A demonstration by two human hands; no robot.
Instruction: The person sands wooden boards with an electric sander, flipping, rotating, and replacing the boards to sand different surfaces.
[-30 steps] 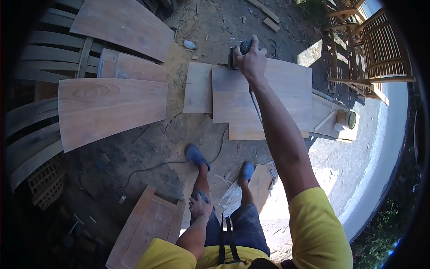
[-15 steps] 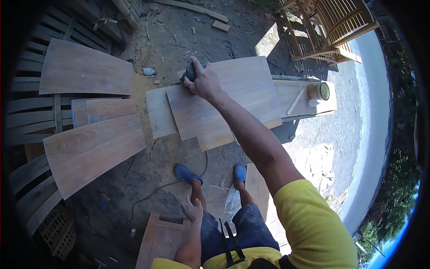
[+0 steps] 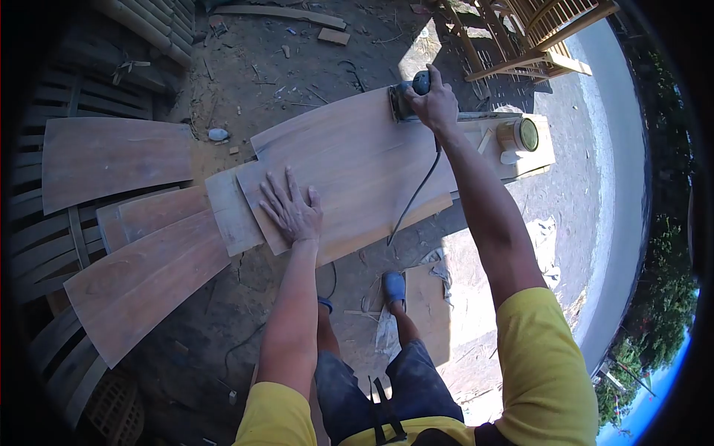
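Observation:
My right hand (image 3: 436, 104) grips a dark corded power sander (image 3: 406, 101) at the far right end of a wooden panel (image 3: 349, 160). The sander's base is at the panel's far edge, and its cord hangs down across the panel. Flat on the panel's near left part lies my left hand (image 3: 293, 208), fingers spread. Beneath this panel are other boards; a paler board (image 3: 227, 212) sticks out on the left.
A jar (image 3: 517, 134) stands on the board's right end. Several loose panels (image 3: 115, 160) rest on slatted wood at left. A slatted wooden chair (image 3: 532, 44) is at the upper right. A small white bottle (image 3: 218, 134) lies on the ground.
My right hand has carried the sander from the panel's left end to its far right. My left hand has come up from beside my leg onto the panel.

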